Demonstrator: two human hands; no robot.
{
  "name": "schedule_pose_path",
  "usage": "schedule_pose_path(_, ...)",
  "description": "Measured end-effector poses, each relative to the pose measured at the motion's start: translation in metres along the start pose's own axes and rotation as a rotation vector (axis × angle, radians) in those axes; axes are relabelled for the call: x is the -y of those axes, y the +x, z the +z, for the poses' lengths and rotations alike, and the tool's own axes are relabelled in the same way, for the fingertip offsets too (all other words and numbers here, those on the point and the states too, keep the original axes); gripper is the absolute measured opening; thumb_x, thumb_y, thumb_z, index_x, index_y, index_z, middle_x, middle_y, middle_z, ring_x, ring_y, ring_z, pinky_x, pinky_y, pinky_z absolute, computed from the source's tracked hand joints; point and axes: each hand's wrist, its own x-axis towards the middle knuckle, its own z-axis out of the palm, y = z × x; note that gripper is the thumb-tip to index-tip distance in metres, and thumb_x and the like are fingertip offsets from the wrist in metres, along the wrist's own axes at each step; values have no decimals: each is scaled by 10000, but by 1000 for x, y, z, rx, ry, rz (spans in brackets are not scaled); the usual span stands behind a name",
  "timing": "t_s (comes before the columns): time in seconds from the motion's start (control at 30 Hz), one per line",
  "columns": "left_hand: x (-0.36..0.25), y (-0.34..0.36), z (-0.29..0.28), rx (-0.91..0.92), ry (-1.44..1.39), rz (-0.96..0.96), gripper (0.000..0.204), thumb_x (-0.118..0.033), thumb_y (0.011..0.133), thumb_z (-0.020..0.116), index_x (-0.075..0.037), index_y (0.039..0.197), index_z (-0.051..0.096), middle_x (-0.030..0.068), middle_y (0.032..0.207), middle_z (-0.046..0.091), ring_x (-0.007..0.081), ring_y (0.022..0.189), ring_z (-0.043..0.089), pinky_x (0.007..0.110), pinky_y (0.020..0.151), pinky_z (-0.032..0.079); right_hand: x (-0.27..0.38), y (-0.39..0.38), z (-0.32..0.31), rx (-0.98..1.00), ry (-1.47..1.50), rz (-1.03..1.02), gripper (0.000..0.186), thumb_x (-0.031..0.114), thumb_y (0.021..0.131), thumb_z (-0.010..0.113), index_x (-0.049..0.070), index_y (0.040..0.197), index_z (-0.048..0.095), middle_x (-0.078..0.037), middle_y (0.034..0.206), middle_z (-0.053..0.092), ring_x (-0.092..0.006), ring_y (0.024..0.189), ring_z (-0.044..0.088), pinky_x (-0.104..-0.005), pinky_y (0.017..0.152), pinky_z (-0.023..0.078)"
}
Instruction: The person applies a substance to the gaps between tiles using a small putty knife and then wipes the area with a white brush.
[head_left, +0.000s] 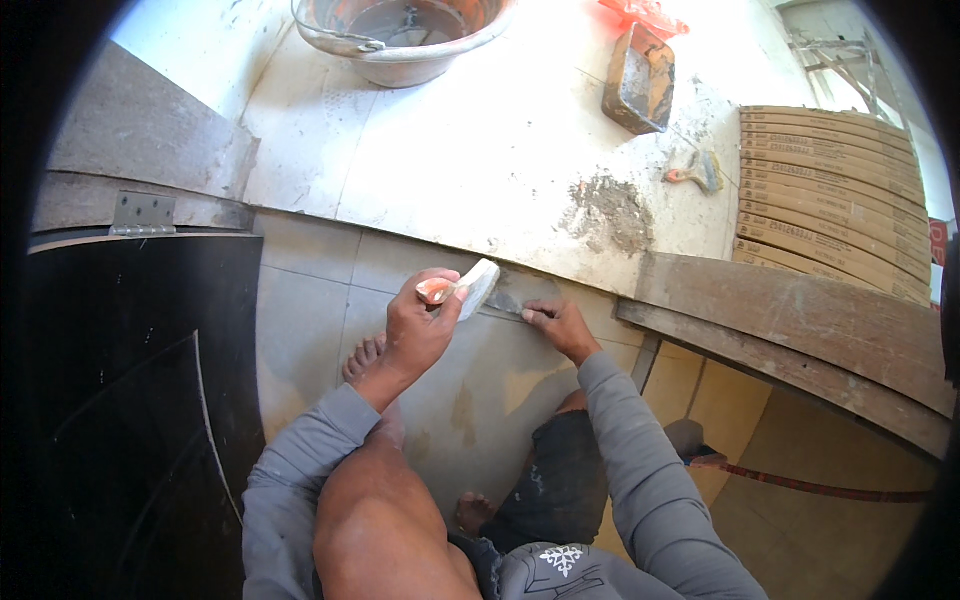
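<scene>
My left hand [420, 325] is closed around an orange-handled flat brush [480, 288], its broad pale head tilted up to the right. To its right, my right hand [562, 328] is low over the floor tiles, fingertips pinched together. Whatever those fingers hold, if anything, is too small to tell. Beside them a dark grey smear [506, 301] lies on the tile along the raised threshold edge. My bare feet rest on the tiles on either side of a damp-looking patch [465, 415].
Beyond the threshold stand a bucket [400, 68] of murky water and a dirty rectangular tray [640, 80]. Rubble [610, 215] and another brush [700, 173] lie near stacked cardboard boxes [830, 195]. A black door panel [140, 400] is at left, a wooden frame [800, 325] at right.
</scene>
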Motion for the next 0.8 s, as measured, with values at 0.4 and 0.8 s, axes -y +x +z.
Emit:
schedule_pose_path(0.4,-41,-1,-76,-167,-83,-56,193,-17,911,680,24,1094,637,65,1018,669,93,890,623,234,775,522,5,-34,-14,-87,306,59,302,175,914,704,-36,1129,698,-55,916,697,-114,785,626,-252,718,514)
schedule_pose_path(0.8,-22,-8,-64,-152,-35,-112,194,-26,892,694,20,1073,645,68,996,669,109,867,632,247,762,524,39,-57,-79,-277,542,186,252,182,931,677,-15,1087,688,-27,792,627,-104,656,564,-237,573,446)
